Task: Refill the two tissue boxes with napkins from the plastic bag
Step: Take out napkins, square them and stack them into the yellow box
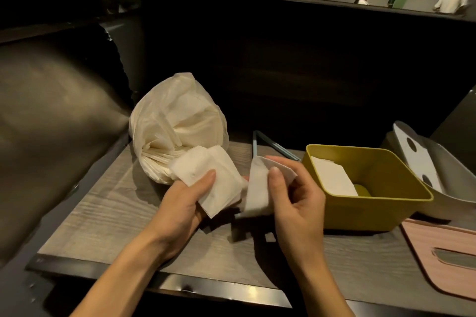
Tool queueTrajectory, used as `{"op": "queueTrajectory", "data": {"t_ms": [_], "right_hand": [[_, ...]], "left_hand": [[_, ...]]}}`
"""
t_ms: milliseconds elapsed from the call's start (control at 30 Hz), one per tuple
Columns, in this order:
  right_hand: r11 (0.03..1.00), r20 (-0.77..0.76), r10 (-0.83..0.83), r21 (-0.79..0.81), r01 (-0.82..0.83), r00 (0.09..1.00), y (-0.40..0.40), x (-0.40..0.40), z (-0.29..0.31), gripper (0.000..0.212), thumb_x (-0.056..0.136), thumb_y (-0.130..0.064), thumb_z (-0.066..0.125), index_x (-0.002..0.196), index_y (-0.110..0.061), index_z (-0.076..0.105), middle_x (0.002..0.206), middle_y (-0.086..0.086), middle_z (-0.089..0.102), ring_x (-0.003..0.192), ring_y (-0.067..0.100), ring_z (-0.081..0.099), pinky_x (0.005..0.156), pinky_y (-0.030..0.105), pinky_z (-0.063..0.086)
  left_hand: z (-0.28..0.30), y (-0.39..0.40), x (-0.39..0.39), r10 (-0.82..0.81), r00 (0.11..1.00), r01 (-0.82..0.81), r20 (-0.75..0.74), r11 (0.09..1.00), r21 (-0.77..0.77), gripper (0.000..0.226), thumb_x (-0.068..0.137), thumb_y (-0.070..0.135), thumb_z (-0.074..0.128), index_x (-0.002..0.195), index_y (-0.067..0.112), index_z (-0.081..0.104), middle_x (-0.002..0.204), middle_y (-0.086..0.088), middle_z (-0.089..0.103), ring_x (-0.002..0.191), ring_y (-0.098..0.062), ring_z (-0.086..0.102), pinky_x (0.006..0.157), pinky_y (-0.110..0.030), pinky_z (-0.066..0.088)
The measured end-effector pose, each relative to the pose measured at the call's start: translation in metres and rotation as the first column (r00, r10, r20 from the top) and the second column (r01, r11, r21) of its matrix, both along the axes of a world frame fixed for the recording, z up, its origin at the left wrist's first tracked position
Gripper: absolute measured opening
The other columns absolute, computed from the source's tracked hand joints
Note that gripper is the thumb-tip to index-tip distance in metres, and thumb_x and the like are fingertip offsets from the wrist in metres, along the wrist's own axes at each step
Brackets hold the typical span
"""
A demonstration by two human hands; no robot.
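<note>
Your right hand [291, 195] pinches a napkin [260, 188]; the yellow box [365, 203] sits just right of those fingers, while your left hand [185, 201] grips a stack [216, 177].

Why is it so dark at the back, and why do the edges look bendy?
Head view: dim light leaves the booth behind the plastic bag nearly black; the hands throw soft shadows on the table; its metal edge shows glare; the wide-angle lens curves the edges; the people far behind look blurry.
</note>
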State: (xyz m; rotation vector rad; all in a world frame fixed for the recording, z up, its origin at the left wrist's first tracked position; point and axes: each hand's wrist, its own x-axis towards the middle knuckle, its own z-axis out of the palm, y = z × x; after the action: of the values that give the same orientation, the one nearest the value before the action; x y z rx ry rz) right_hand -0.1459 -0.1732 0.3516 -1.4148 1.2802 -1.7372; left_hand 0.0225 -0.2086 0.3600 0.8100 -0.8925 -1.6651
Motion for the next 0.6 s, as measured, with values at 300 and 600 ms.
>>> {"op": "queueTrajectory", "data": {"t_ms": [300,600], "right_hand": [[0.992,-0.02,0.1,0.079,-0.098,0.995,-0.005,0.009,0.008,0.017,0.099,-0.02,0.069,0.11,-0.032,0.073,0.098,-0.013,0.076,0.092,0.012,0.073,0.069,0.033,0.062],[0.991,-0.246,-0.007,0.131,0.04,0.969,-0.023,0.03,-0.006,0.047,0.098,-0.052,0.061,0.142,-0.06,0.048,0.117,-0.019,0.067,0.121,0.011,0.058,0.093,0.024,0.053]], "left_hand": [[-0.003,0.002,0.001,-0.154,0.97,0.145,0.186,0.987,0.064,0.04,0.092,-0.003,0.054,0.129,0.009,0.065,0.121,-0.016,0.074,0.113,-0.034,0.07,0.101,-0.055,0.053],[0.002,0.004,-0.003,-0.237,0.96,0.238,0.15,0.971,0.013,0.051,0.1,0.047,0.04,0.121,0.017,0.075,0.127,-0.015,0.072,0.12,-0.029,0.068,0.097,-0.041,0.058]]}}
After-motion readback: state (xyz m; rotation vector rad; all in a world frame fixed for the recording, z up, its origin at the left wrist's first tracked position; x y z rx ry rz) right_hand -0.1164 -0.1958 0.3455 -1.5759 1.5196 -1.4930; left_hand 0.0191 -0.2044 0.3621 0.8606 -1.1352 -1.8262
